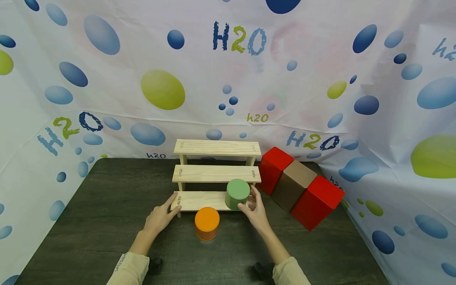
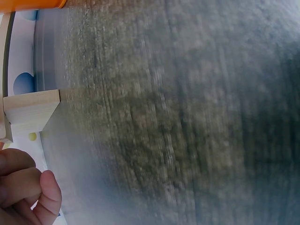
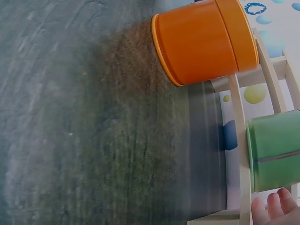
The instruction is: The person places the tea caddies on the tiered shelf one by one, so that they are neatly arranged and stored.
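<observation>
A three-step wooden shelf [image 1: 216, 174] stands on the dark table. At the left end of its lowest step, my left hand [image 1: 159, 219] grips the board with thumb and index finger; the other fingers look curled in the left wrist view. On that step's right part stands a green lidded canister [image 1: 237, 194], upright. Fingertips of my right hand [image 1: 255, 211] are at its right side, thumb toward the front, not wrapped round it. An orange lidded canister [image 1: 207, 224] stands on the table before the shelf, between both hands. In the right wrist view, the green canister [image 3: 276, 150] hides no fingertips.
Right of the shelf, a slanted row holds a red box [image 1: 276, 162], a brown box [image 1: 293, 184] and another red box [image 1: 317, 202], the first close to the shelf's side. A patterned curtain [image 1: 199, 79] hangs behind the dark table [image 1: 107, 206].
</observation>
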Available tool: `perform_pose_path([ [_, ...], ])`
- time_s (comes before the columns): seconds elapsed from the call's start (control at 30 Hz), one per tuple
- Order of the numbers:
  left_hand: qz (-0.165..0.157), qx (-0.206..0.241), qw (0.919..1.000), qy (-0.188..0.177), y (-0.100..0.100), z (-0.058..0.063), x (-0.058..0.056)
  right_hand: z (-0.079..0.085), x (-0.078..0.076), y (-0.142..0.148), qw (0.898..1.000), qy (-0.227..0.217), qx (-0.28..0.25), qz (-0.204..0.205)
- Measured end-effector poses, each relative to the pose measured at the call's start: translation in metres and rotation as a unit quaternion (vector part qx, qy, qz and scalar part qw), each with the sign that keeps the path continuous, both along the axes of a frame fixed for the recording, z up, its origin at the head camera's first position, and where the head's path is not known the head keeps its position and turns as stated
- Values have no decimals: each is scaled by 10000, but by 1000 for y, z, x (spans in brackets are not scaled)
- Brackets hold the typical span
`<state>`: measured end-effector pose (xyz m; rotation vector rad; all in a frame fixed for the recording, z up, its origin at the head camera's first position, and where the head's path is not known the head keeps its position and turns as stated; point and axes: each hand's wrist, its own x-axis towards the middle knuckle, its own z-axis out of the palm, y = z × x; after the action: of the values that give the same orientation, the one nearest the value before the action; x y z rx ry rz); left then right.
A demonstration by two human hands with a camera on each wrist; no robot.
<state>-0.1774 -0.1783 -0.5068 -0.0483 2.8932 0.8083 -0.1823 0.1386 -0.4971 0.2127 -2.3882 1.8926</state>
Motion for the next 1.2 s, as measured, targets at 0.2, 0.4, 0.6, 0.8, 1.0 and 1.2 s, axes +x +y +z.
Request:
perform_pose_path([
  [0.2,9,12,10000,0,0,0,0,8,10,1,9997,-12,-182,134],
  [0.4,2,6,10000,-26,-1,-1,0,25,25,-2,9997,88,-58,198],
  [0.6,12,13,10000,-30,-1,-2,-1,27,33,-3,9998,-86,-107,172],
  [0.8,2,23,10000,-30,-1,-2,-1,20,36,-4,9998,13,53,170],
  [1.0,-7,20,10000,-35,-1,-1,0,16,40,-4,9995,49,238,214],
  [1.2,-3,29,10000,-72,-1,0,0,15,46,-2,9981,-3,400,465],
])
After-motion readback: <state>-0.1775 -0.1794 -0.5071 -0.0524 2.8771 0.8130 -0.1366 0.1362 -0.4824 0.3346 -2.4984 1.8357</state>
